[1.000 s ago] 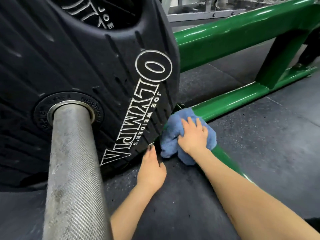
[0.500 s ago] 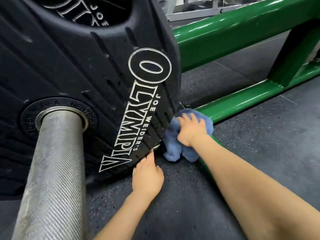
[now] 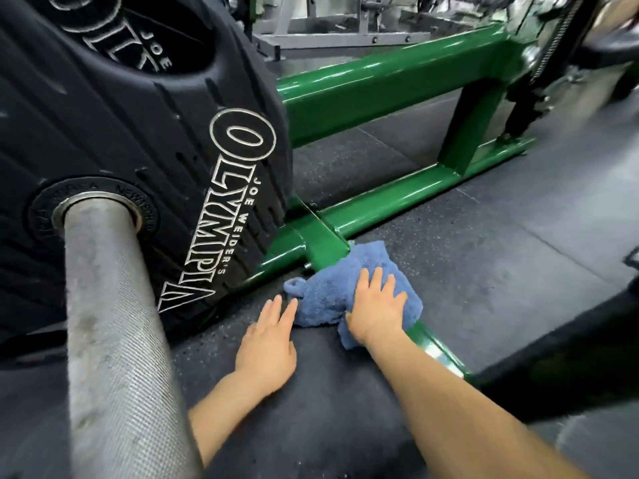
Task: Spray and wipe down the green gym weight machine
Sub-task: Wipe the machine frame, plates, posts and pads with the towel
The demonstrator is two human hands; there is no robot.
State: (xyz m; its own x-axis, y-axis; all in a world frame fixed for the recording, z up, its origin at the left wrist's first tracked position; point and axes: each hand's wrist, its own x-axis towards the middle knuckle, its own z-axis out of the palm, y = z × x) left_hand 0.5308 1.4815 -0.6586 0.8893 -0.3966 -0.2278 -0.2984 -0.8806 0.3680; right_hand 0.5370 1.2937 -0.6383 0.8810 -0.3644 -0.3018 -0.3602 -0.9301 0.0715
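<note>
The right hand (image 3: 375, 307) presses flat, fingers spread, on the cloth (image 3: 349, 292), which lies over the low green rail (image 3: 390, 198) near its joint. The left hand (image 3: 269, 337) rests open on the floor (image 3: 484, 243), fingertips just beside the cloth. The cloth looks soft, light and thick, so a flat palm should guide it well. The painted rail seems hard and smooth.

Two hands (left (image 3: 267, 344), right (image 3: 375, 307)), one blue cloth (image 3: 332, 295), one black weight plate (image 3: 121, 150), one steel bar (image 3: 107, 323).
</note>
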